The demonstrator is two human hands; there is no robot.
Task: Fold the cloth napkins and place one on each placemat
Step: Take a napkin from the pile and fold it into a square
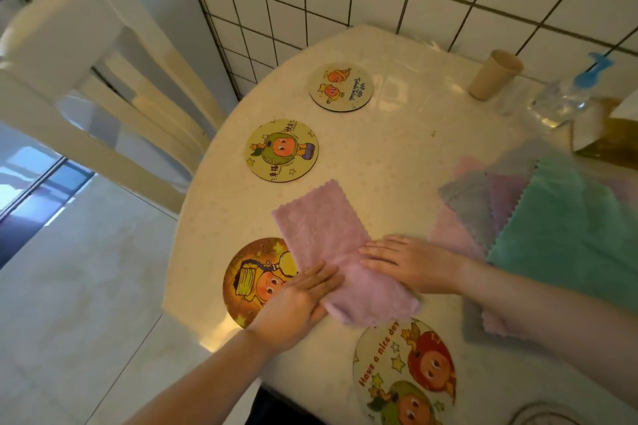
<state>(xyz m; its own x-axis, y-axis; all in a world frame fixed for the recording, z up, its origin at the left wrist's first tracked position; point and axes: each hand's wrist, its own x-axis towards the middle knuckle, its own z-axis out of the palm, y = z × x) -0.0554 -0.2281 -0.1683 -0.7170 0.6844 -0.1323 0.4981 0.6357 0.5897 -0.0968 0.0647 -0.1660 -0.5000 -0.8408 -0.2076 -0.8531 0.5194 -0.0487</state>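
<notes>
A pink napkin (326, 231), folded into a long strip, lies on the cream table (397, 134). Its near part overlaps the orange round placemat (248, 283). My left hand (297, 304) lies flat on the strip's near left edge, fingers together. From the right, my right hand (411, 262) presses flat on the strip, fingers spread. Neither hand grips the cloth. Three more round cartoon placemats are in view: a yellow-green one (281, 150), a small far one (341, 86) and a near one (404, 373). Unfolded napkins (552, 217) are stacked at the right, green on top.
A beige cup (493, 79) and a clear bottle with a blue top (566, 97) stand at the far right by the tiled wall. A brown box (607, 134) sits beside them. A cream chair (103, 107) stands left of the table.
</notes>
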